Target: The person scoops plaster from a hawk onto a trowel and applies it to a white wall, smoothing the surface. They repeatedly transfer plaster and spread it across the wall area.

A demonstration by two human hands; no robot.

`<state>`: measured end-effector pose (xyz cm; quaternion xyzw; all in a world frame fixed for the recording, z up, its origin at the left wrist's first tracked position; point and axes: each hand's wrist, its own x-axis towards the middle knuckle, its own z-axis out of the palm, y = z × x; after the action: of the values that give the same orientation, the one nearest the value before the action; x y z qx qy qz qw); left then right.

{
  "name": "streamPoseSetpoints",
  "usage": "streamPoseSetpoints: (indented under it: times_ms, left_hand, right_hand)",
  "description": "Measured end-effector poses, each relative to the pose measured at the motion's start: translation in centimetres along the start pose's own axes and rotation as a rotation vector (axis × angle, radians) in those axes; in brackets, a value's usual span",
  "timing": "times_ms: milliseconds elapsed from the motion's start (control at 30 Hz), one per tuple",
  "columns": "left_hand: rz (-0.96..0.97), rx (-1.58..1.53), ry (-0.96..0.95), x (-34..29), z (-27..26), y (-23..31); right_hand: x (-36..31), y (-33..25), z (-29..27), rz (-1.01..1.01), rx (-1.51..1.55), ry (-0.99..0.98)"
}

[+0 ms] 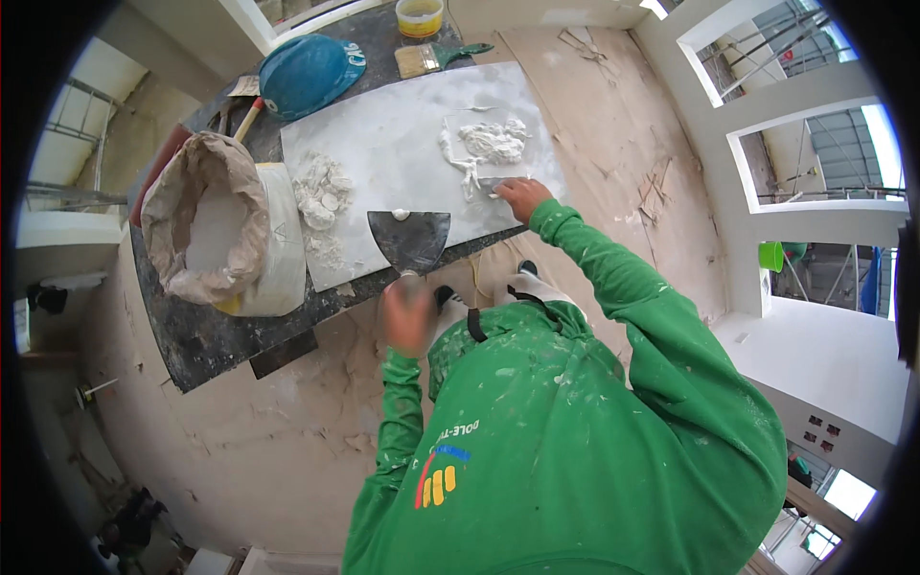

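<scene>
My left hand (408,318), blurred by motion, is closed round the handle of a wide putty knife (412,246). Its dark blade lies over the near edge of a pale board (393,144), with a dab of white paste on the blade's edge. My right hand (524,199) grips a flat metal scraper (491,182) at the board's right side; its handle is hidden by my fingers. Just beyond the scraper is a spread heap of white paste (494,141). Crumbly white lumps (321,195) lie on the board's left part.
Left of the board stands an open paper sack (275,249) of white powder. At the back are a blue helmet (309,77), a wide brush (422,60) and a tub with a yellow band (419,19). The dark tabletop (206,335) shows around the board. Window openings line the right wall.
</scene>
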<state>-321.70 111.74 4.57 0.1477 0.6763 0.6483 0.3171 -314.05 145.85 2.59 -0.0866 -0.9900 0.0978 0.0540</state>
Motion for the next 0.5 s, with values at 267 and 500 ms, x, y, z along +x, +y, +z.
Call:
streamPoseSetpoints:
  times_ms: [267,500]
  left_hand:
    - [-0.032,-0.403,-0.341,2.9,1.7,5.2]
    - [-0.093,-0.47,-0.603,5.4,3.3,7.7]
  right_hand:
    - [-2.1,-1.9,-5.0,0.19,0.34,-0.104]
    - [-0.6,-4.3,-13.3,0.238,0.83,0.388]
